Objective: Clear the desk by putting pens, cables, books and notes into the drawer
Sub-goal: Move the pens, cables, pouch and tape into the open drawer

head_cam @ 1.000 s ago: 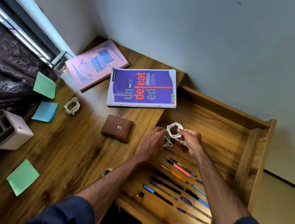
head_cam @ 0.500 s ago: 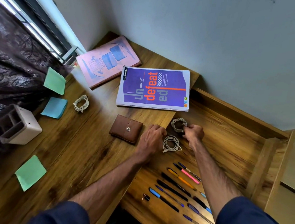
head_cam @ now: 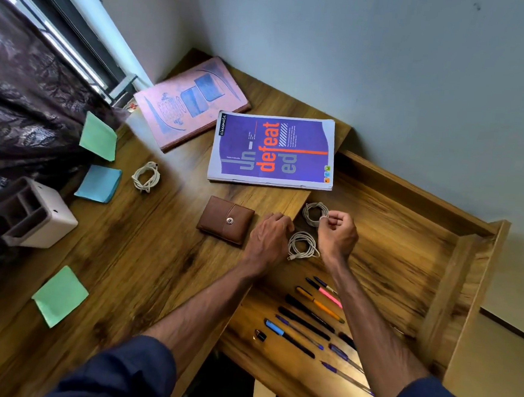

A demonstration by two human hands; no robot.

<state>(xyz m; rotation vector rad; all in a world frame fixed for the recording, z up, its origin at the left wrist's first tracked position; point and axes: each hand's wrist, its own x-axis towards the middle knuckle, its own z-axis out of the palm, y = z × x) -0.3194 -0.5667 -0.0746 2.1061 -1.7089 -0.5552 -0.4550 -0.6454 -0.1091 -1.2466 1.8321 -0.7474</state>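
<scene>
Drawer is seen pulled open at the right of the wooden surface; only the head view to go on here. Pens are laid side by side in its near part, with a small black cap just beside them. Two cables are already in there too. The near coil is laid flat between the hands, and the far coil is set further back, close to the surface's edge. The far coil's rim is pinched by the right hand, thumb and forefinger closed on it and the other fingers curled in. The left hand is rested on the surface's edge with its fingers curled under, and nothing can be seen held in it.

Plenty is left on the surface, tbh. A purple notebook is laid flat behind the hands, its right corner poking out over the drawer. A pink book is set behind that, toward the wall corner. A third coil is found out on the left, near a blue note pad and a far green pad. A near green pad is placed closer to the front. A brown wallet is parked just beside the left hand. A white organiser is stood at the far left by the dark curtain.
</scene>
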